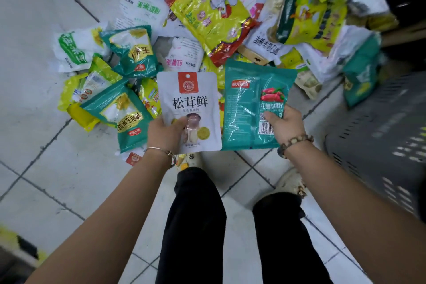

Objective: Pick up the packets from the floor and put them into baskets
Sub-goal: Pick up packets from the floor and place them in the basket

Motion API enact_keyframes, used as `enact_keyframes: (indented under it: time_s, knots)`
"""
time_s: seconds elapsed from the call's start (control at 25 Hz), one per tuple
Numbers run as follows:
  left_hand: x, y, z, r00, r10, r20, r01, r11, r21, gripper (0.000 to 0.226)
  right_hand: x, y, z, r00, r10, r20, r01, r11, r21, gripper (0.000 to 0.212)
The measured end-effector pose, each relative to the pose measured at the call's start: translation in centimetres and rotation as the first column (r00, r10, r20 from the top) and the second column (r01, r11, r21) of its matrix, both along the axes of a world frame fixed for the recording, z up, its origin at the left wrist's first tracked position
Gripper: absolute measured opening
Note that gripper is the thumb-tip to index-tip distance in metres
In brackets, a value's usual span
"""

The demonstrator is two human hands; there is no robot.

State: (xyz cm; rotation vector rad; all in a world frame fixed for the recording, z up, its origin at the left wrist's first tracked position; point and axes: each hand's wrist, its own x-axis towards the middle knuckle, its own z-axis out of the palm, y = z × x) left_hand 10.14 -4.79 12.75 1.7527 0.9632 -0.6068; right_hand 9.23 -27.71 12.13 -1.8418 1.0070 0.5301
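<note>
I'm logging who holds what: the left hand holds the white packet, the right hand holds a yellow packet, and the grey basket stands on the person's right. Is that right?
Not quite: the head view shows the right hand holding a teal packet, not a yellow one. The left hand does hold the white packet, and the grey basket does stand on the person's right.

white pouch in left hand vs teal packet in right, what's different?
The white pouch shows its front, red badge and big black characters; the teal packet shows a barcode and centre seam. The white pouch looks matte and flat; the teal packet glossy, creased and wider. Shared: each is gripped near its lower part, by left hand and right hand.
</note>
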Motion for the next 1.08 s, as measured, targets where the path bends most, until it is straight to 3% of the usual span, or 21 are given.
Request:
enact_keyframes:
  time_s: [0.2,0.32,0.4,0.56,0.68,0.76,0.88,0.96,1.08]
  knots:
    - [0.1,-5.1,6.3,0.983,-0.184,-0.016,0.184,0.978,0.092,0.012,-1.1,-4.9,5.6,0.996,-0.035,0.080,0.040,0.997,-0.066,0.030]
    - [0.1,-9.4,10.0,0.973,-0.220,0.063,0.211,0.970,0.119,0.027,-2.4,-8.9,9.6,0.983,-0.099,0.152,0.108,0.993,-0.049,0.013]
    - [0.1,-12.7,12.0,0.957,-0.274,0.100,0.262,0.958,0.112,0.034,-3.7,-11.9,12.2,0.966,-0.174,0.193,0.182,0.983,-0.023,0.017]
    - [-0.5,-20.3,14.4,0.936,-0.317,0.150,0.319,0.948,0.011,0.029,-8.2,-18.8,16.2,0.933,-0.276,0.232,0.309,0.944,-0.117,0.014]
    - [-1.8,-27.1,15.2,0.905,-0.369,0.212,0.388,0.920,-0.052,0.010,-12.3,-24.4,18.2,0.871,-0.419,0.255,0.477,0.845,-0.242,0.043]
    - [-2.7,-31.5,15.3,0.889,-0.384,0.247,0.416,0.905,-0.089,0.003,-15.1,-27.9,18.6,0.823,-0.501,0.267,0.565,0.774,-0.287,0.052]
    - [-4.5,-37.5,15.7,0.780,-0.510,0.362,0.571,0.817,-0.080,0.019,-19.2,-33.1,18.0,0.766,-0.581,0.275,0.643,0.690,-0.332,0.045]
    - [-5.9,-40.8,15.8,0.660,-0.616,0.431,0.691,0.722,-0.026,0.031,-21.1,-35.5,17.2,0.759,-0.596,0.261,0.650,0.679,-0.341,0.048]
    - [-8.2,-45.1,14.8,0.500,-0.764,0.408,0.801,0.587,0.117,0.031,-23.3,-38.3,15.3,0.770,-0.600,0.217,0.635,0.688,-0.350,0.038]
